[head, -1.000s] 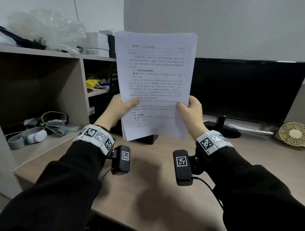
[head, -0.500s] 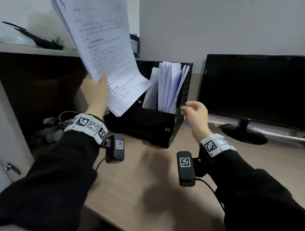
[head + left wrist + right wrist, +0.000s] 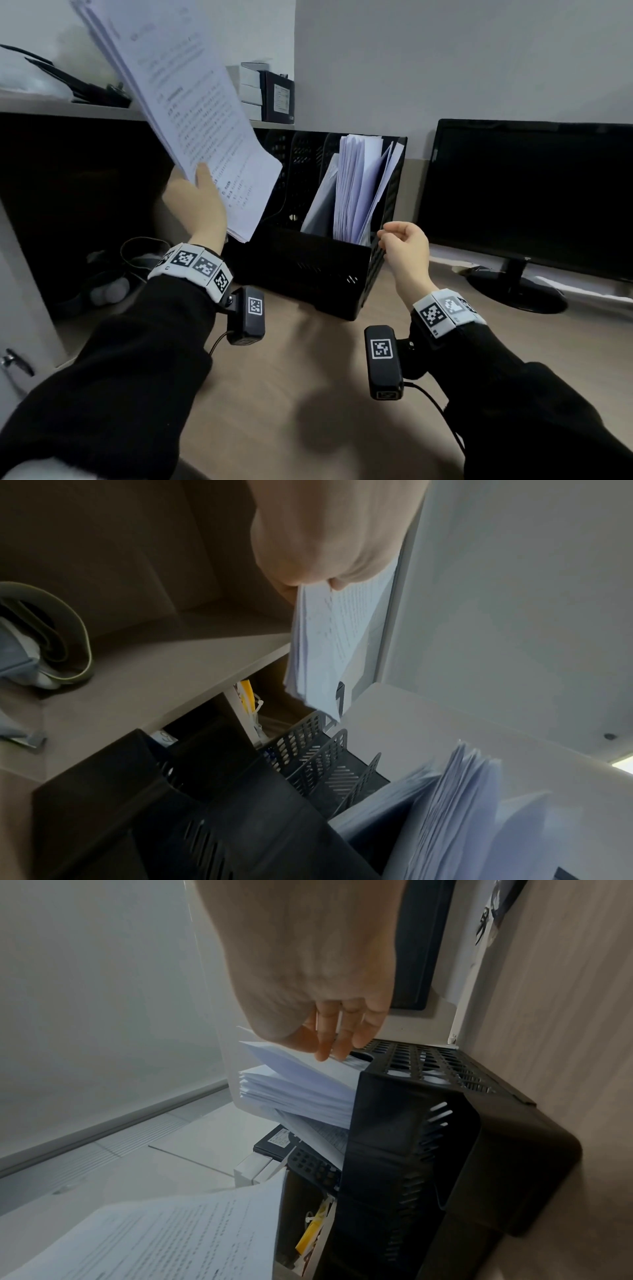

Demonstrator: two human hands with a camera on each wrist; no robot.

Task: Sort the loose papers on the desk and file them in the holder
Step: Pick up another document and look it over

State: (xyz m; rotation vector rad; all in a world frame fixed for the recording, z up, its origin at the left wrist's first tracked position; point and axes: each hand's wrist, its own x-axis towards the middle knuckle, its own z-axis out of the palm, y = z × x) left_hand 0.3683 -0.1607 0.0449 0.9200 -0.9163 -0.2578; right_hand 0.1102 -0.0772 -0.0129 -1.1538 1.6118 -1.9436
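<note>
Raised since earlier, papers (image 3: 191, 113) sit pinched in left hand (image 3: 197, 205) fingers (image 3: 337, 582).

A: The desk (image 3: 308, 394) looks like pale wood-grain laminate, smooth and matt. The holder (image 3: 329, 270) is black plastic, perforated walls, slight sheen.

B: And the sheaf (image 3: 191, 113) on the left?

A: Thin white paper, printed, matt. Filed sheets (image 3: 356, 192) in the holder look the same.

B: The monitor (image 3: 527, 192) on the right?

A: Dark glossy screen, black plastic frame. Sleeves (image 3: 113, 394) are black matt cloth.
</note>
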